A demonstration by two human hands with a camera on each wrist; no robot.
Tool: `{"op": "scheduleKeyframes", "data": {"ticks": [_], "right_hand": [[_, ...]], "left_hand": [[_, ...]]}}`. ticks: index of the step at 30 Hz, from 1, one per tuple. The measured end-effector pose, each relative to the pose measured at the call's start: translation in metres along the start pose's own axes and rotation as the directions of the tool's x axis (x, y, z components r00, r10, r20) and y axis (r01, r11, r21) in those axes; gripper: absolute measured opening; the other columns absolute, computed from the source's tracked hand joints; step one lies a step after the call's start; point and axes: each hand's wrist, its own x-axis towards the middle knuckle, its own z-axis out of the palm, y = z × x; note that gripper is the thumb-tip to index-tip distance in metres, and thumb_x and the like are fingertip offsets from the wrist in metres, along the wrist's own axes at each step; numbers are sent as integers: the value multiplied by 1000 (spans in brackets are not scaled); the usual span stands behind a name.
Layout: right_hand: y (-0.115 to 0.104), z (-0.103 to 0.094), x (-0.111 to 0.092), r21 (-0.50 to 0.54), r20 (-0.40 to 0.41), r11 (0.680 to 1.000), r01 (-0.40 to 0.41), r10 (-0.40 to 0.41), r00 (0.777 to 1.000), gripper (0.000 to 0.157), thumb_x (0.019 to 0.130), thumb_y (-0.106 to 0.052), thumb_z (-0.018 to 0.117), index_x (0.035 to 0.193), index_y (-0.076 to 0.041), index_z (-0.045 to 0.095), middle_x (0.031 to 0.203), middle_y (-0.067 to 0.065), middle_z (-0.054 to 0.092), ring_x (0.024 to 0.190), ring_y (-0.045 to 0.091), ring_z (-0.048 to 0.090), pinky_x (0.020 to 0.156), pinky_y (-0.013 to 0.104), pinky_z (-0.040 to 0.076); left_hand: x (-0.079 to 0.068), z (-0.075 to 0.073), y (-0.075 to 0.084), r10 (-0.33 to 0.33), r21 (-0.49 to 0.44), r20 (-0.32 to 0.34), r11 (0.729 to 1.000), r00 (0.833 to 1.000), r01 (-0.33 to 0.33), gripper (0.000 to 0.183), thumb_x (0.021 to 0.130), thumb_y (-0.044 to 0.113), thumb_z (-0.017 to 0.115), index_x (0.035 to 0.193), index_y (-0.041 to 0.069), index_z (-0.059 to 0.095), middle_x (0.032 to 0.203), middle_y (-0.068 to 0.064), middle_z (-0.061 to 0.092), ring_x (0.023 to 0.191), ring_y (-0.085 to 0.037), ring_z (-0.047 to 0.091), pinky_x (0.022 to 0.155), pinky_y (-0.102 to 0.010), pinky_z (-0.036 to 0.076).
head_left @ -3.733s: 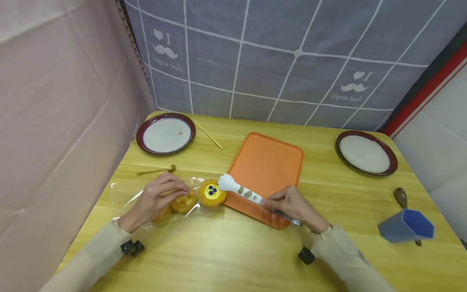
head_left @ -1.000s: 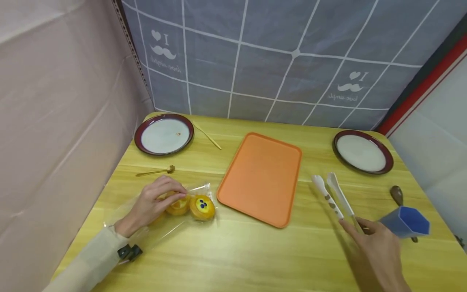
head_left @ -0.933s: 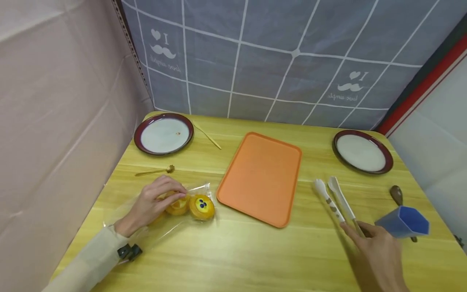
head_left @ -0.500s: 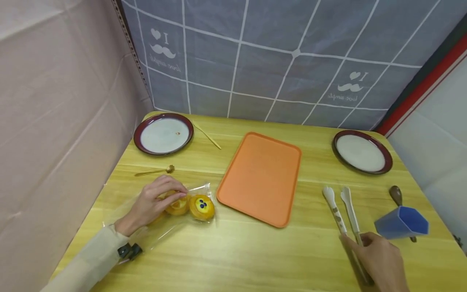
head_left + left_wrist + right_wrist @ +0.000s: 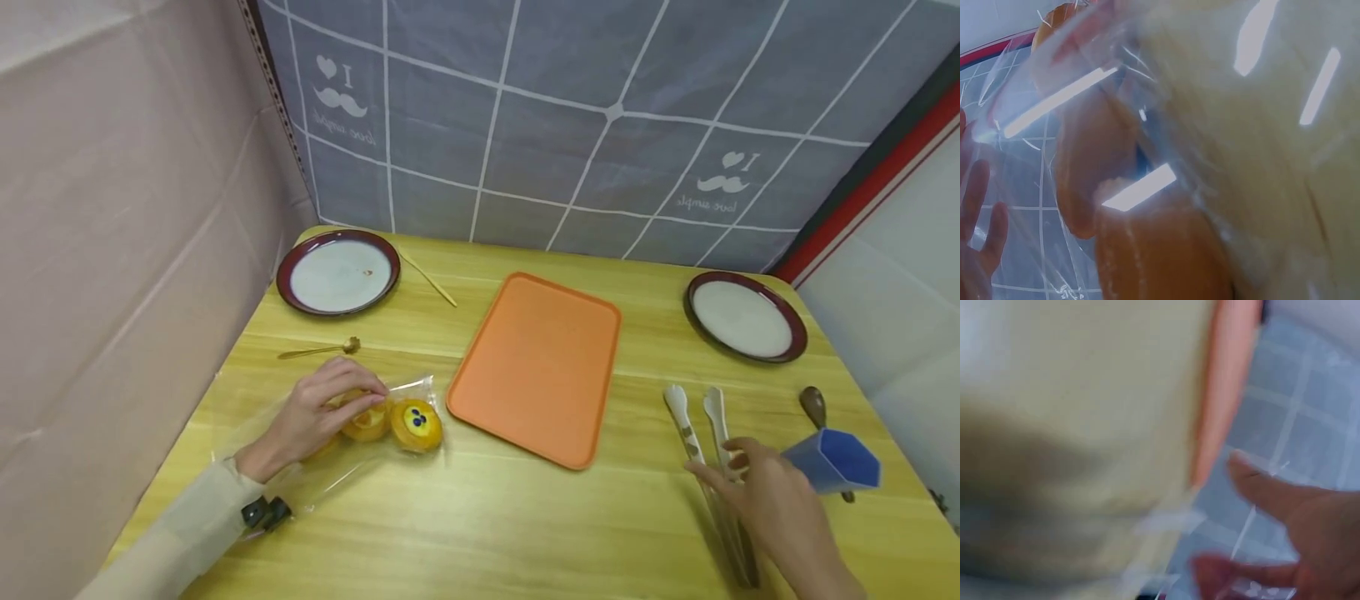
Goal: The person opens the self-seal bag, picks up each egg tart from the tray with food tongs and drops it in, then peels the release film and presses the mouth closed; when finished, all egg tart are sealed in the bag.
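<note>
Where tabletop point(image 5: 637, 517) separates the orange tray point(image 5: 540, 371) from the tongs point(image 5: 687, 429) beyond its right edge, our right hand point(image 5: 776, 500) arches over them, fingers parted, gripping nothing; our left hand point(image 5: 322, 408) pinches the clear bag point(image 5: 348, 462).

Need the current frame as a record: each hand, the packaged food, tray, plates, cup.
left_hand: left hand pinches the clear bag
bag_contents: round pastries, at least two; the end pastry has dark blue dots on top
right_hand: right hand above the tongs, thumb and fingers apart; contact unclear
tray: orange tray, nothing on it
plates: left plate, small mark on it; right plate, bare
cup: blue cup, partly hiding a brown spoon
</note>
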Motion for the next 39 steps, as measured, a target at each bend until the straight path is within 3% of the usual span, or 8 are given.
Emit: {"op": "scheduleKeyframes", "data": {"ticks": [3, 6, 8, 10, 14, 17, 25, 39], "right_hand": [[-46, -2, 0, 220, 47, 954, 204, -220, 974, 49, 81, -53, 53, 102, -10, 63, 81, 6, 66, 67, 13, 60, 50, 28, 47], [-95, 12, 3, 550, 256, 799, 242, -437, 862, 37, 89, -41, 49, 98, -8, 64, 83, 10, 65, 70, 13, 61, 54, 28, 51], [-127, 29, 5, 709, 393, 695, 118, -529, 752, 41, 90, -37, 48, 99, -1, 63, 84, 14, 65, 71, 16, 61, 56, 30, 52], [-156, 47, 7, 762, 503, 646, -47, -545, 671, 48, 89, -42, 48, 100, 2, 62, 86, 13, 66, 73, 16, 62, 60, 30, 53], [-200, 80, 11, 738, 654, 592, -325, -508, 560, 63, 82, -56, 49, 103, 2, 62, 88, 8, 68, 77, 13, 65, 65, 27, 54], [-218, 95, 15, 722, 691, 537, -436, -516, 507, 67, 82, -58, 47, 106, 3, 60, 90, 7, 68, 80, 12, 65, 67, 24, 53], [-237, 107, 21, 737, 665, 390, -553, -565, 488, 50, 88, -39, 50, 113, 4, 54, 83, -2, 67, 74, 4, 63, 64, 15, 50], [-240, 112, 24, 742, 655, 351, -572, -563, 505, 39, 88, -27, 54, 111, 4, 55, 83, -1, 66, 72, 4, 62, 64, 15, 51]], "left_hand": [[2, -2, 2, -2, 18, 11, 1000, 1000, 2, 32, 62, -9, 73, 86, 11, 68, 88, 2, 65, 86, -9, 55, 81, -12, 42], [4, -4, 3, -12, 28, 22, 1000, 1000, 11, 32, 62, -9, 73, 86, 11, 68, 88, 4, 65, 85, -8, 55, 81, -13, 42], [5, -5, 3, -19, 30, 28, 999, 999, 19, 34, 60, -9, 73, 87, 12, 68, 89, 4, 65, 85, -8, 55, 79, -13, 42], [6, -6, 3, -30, 35, 36, 999, 999, 29, 36, 60, -9, 74, 88, 12, 68, 89, 5, 65, 85, -8, 54, 79, -13, 42], [8, -8, 1, -55, 52, 57, 997, 997, 52, 34, 64, -6, 73, 90, 15, 67, 91, 7, 65, 87, -7, 54, 82, -12, 42], [9, -9, 1, -63, 54, 65, 997, 996, 60, 32, 65, -5, 73, 90, 15, 67, 92, 7, 64, 88, -7, 55, 84, -13, 41], [8, -10, 3, -56, 56, 71, 997, 996, 52, 37, 62, -7, 73, 89, 17, 67, 91, 8, 65, 87, -7, 55, 84, -13, 41], [7, -12, 3, -67, 49, 88, 997, 994, 63, 34, 63, -6, 73, 89, 14, 67, 90, 8, 64, 86, -6, 55, 81, -13, 42]]}}
